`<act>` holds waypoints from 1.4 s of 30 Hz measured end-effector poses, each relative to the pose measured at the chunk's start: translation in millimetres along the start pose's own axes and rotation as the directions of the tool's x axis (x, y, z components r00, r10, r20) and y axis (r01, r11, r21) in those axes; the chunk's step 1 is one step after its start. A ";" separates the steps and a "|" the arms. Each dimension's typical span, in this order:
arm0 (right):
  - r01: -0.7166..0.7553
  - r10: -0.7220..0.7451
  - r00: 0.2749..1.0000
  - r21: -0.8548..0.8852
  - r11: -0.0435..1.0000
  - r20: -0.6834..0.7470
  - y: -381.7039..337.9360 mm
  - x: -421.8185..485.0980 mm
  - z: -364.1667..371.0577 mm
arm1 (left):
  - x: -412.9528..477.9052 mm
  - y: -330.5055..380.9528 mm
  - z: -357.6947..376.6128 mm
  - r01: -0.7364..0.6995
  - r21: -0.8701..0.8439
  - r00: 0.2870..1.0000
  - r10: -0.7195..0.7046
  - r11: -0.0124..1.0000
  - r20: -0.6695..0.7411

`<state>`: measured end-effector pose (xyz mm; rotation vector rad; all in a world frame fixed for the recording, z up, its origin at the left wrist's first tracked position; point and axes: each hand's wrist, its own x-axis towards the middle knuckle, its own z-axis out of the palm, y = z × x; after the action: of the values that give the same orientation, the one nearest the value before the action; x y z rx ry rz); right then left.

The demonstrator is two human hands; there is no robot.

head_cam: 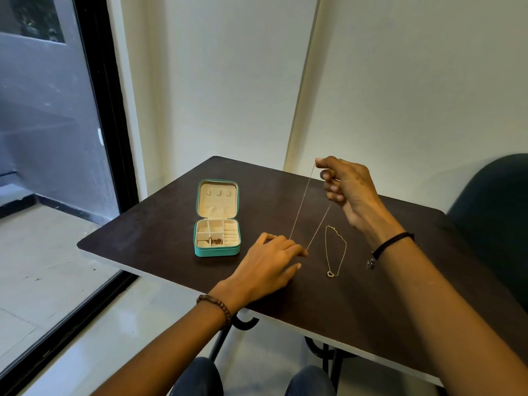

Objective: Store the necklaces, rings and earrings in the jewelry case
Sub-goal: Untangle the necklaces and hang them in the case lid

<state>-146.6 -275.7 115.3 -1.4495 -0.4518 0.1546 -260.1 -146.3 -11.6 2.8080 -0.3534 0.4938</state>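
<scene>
Fingers (295,248) of left hand (265,264), right hand (351,187) stretch chain (302,201) above table (160,224) beside case (217,250).

two necklaces (330,273), one jewelry case (217,250)

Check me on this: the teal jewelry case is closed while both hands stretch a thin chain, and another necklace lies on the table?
Not closed: the head view shows the jewelry case open. The rest holds: the left hand and right hand stretch the thin chain, and the other necklace lies on the table.
</scene>
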 end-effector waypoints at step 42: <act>0.164 -0.043 0.986 -0.862 0.480 0.163 166.1 120.6 -50.2 | 44.1 -15.4 41.4 -0.029 -0.036 0.999 0.027 0.999 -0.038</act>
<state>10.0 -256.0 -25.2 -2.4480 -0.7876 -0.1284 -203.2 -152.7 -36.5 2.7576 -0.3904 0.5401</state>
